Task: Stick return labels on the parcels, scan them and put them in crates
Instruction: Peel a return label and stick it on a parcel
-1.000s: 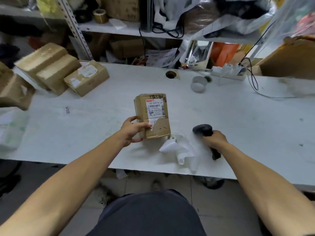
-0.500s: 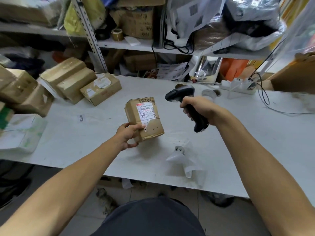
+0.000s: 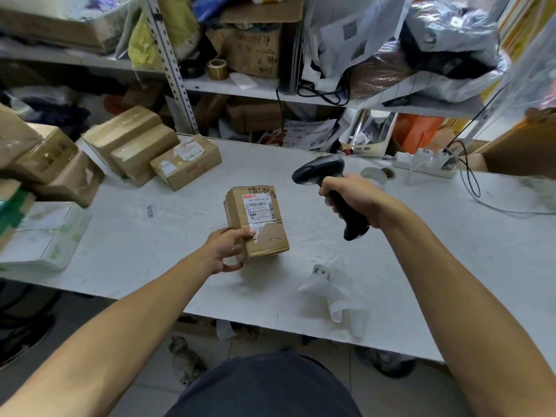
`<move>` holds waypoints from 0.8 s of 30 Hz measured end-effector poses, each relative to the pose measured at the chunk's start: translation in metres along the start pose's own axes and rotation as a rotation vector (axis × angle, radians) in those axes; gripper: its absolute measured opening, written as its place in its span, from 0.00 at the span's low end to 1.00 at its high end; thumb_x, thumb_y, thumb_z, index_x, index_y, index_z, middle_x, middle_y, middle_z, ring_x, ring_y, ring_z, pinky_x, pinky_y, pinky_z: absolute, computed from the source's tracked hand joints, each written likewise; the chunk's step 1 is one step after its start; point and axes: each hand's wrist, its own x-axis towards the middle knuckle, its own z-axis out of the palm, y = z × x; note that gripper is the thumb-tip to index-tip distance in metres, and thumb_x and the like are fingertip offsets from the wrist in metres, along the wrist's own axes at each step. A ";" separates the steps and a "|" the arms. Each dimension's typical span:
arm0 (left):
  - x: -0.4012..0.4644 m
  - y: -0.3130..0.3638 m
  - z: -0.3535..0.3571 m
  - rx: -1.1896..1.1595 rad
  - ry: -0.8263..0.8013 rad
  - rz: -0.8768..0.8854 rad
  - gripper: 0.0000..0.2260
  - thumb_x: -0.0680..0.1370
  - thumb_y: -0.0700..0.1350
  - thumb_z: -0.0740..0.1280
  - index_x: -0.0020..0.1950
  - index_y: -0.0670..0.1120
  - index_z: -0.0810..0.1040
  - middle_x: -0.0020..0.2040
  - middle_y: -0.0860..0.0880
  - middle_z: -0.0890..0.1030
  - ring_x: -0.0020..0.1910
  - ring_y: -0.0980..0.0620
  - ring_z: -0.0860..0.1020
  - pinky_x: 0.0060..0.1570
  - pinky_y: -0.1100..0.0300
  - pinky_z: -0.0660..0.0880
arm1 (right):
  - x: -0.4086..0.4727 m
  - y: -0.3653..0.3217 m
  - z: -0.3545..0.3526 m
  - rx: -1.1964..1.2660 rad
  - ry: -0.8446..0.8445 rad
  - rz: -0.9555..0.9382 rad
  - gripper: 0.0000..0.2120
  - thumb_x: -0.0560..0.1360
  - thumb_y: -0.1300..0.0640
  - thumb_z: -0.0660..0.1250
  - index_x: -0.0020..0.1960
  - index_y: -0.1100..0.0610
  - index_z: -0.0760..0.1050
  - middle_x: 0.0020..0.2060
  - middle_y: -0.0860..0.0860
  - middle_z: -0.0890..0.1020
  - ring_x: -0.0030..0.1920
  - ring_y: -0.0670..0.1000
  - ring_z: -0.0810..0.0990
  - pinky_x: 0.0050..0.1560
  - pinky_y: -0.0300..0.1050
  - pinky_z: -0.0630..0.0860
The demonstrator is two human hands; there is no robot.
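Cardboard is what the left hand (image 3: 225, 248) grips: a small brown parcel (image 3: 255, 222) tilted up off the white bench (image 3: 126, 236), thumb across its near face and fingers curled under, so its white barcode label (image 3: 260, 207) faces up and to the right. A second earlier the right hand (image 3: 352, 197) was low at the near edge of the bench, closing on the black barcode scanner (image 3: 325, 183) beside the crumpled white label backing (image 3: 328, 288). Now that hand is raised over the middle of the bench with its grip clenched round the scanner's handle, and the scanner head sits just right of the parcel, nose angled towards the label. The parcel has barely shifted meanwhile.

For the task, this suggests labelling of this parcel is done and the scan is the step in hand. Whether the beam has fired cannot be told, since no light shows on the label. Crating would follow. More cardboard boxes (image 3: 150, 155) wait stacked at the far left of the bench, and no crate is visible.
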 end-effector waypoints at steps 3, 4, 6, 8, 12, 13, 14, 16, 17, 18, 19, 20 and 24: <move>-0.001 -0.003 0.000 0.005 -0.002 -0.006 0.19 0.74 0.48 0.76 0.63 0.48 0.78 0.58 0.47 0.81 0.54 0.48 0.79 0.47 0.46 0.81 | 0.003 0.008 -0.001 -0.005 0.002 0.014 0.05 0.75 0.57 0.66 0.45 0.58 0.75 0.36 0.54 0.76 0.35 0.50 0.72 0.38 0.43 0.70; -0.001 -0.003 0.000 0.020 0.003 0.000 0.18 0.75 0.49 0.75 0.63 0.48 0.78 0.57 0.47 0.81 0.54 0.48 0.79 0.49 0.45 0.81 | 0.005 0.014 -0.002 -0.012 0.007 0.022 0.05 0.75 0.57 0.67 0.45 0.59 0.75 0.36 0.54 0.76 0.35 0.50 0.72 0.39 0.44 0.71; -0.001 -0.005 0.002 0.074 0.037 0.027 0.17 0.78 0.53 0.73 0.63 0.48 0.78 0.55 0.47 0.80 0.53 0.48 0.79 0.50 0.45 0.82 | 0.012 0.033 -0.005 -0.070 0.025 0.043 0.06 0.75 0.56 0.67 0.43 0.60 0.76 0.36 0.54 0.77 0.35 0.51 0.74 0.40 0.45 0.72; 0.001 -0.008 0.005 0.132 0.078 0.062 0.18 0.80 0.56 0.69 0.66 0.48 0.77 0.56 0.47 0.80 0.56 0.46 0.80 0.51 0.46 0.82 | 0.018 0.063 -0.010 -0.183 0.083 0.092 0.08 0.74 0.55 0.68 0.43 0.60 0.77 0.36 0.54 0.78 0.37 0.53 0.76 0.42 0.47 0.73; 0.001 -0.024 0.008 0.335 0.207 0.214 0.20 0.82 0.57 0.64 0.69 0.48 0.77 0.62 0.46 0.81 0.56 0.46 0.79 0.55 0.50 0.80 | 0.016 0.147 -0.023 -0.300 0.215 0.269 0.09 0.75 0.55 0.67 0.47 0.61 0.77 0.42 0.58 0.81 0.43 0.56 0.80 0.42 0.47 0.72; 0.000 -0.028 0.010 0.401 0.263 0.267 0.19 0.82 0.55 0.63 0.69 0.47 0.77 0.63 0.46 0.81 0.56 0.46 0.78 0.56 0.51 0.78 | 0.012 0.166 -0.026 -0.290 0.241 0.317 0.08 0.76 0.55 0.66 0.49 0.61 0.77 0.44 0.59 0.82 0.44 0.56 0.80 0.42 0.47 0.73; -0.001 -0.032 0.013 0.457 0.317 0.305 0.19 0.82 0.54 0.64 0.70 0.46 0.75 0.65 0.45 0.79 0.58 0.45 0.76 0.58 0.51 0.76 | 0.007 0.181 -0.028 -0.278 0.263 0.355 0.08 0.76 0.56 0.65 0.49 0.61 0.77 0.44 0.58 0.81 0.44 0.56 0.80 0.41 0.47 0.73; -0.006 -0.040 0.023 0.581 0.462 0.365 0.24 0.80 0.52 0.67 0.73 0.45 0.69 0.73 0.43 0.68 0.69 0.42 0.67 0.67 0.47 0.68 | 0.000 0.204 -0.030 -0.277 0.299 0.406 0.07 0.77 0.57 0.65 0.45 0.61 0.75 0.42 0.58 0.79 0.40 0.54 0.77 0.37 0.46 0.71; -0.011 -0.042 0.030 0.645 0.546 0.430 0.27 0.78 0.52 0.69 0.74 0.46 0.66 0.75 0.42 0.62 0.72 0.41 0.61 0.70 0.46 0.64 | -0.002 0.212 -0.030 -0.284 0.310 0.422 0.08 0.77 0.57 0.64 0.44 0.61 0.74 0.41 0.57 0.79 0.38 0.54 0.76 0.36 0.45 0.70; -0.015 -0.044 0.039 0.699 0.595 0.538 0.28 0.76 0.51 0.71 0.74 0.46 0.65 0.75 0.43 0.59 0.73 0.41 0.58 0.72 0.46 0.61 | -0.004 0.219 -0.029 -0.284 0.315 0.442 0.08 0.77 0.56 0.64 0.42 0.61 0.74 0.40 0.57 0.78 0.37 0.54 0.76 0.35 0.45 0.69; -0.020 -0.045 0.050 0.740 0.584 0.675 0.28 0.76 0.50 0.72 0.73 0.46 0.67 0.74 0.44 0.60 0.72 0.42 0.59 0.71 0.47 0.61 | -0.005 0.224 -0.028 -0.278 0.316 0.458 0.09 0.77 0.56 0.64 0.42 0.61 0.73 0.39 0.57 0.77 0.37 0.54 0.75 0.34 0.45 0.68; -0.023 -0.046 0.063 0.770 0.511 0.807 0.26 0.76 0.50 0.72 0.72 0.46 0.69 0.72 0.44 0.63 0.70 0.44 0.62 0.69 0.51 0.63 | -0.006 0.228 -0.027 -0.267 0.316 0.471 0.09 0.77 0.56 0.64 0.42 0.61 0.73 0.40 0.57 0.77 0.36 0.53 0.75 0.34 0.45 0.68; -0.032 -0.053 0.125 0.811 0.057 0.897 0.24 0.79 0.55 0.68 0.73 0.48 0.71 0.69 0.48 0.72 0.67 0.47 0.72 0.65 0.54 0.71 | -0.007 0.235 -0.017 -0.288 0.362 0.508 0.18 0.76 0.50 0.69 0.58 0.62 0.74 0.58 0.62 0.77 0.51 0.58 0.77 0.48 0.50 0.74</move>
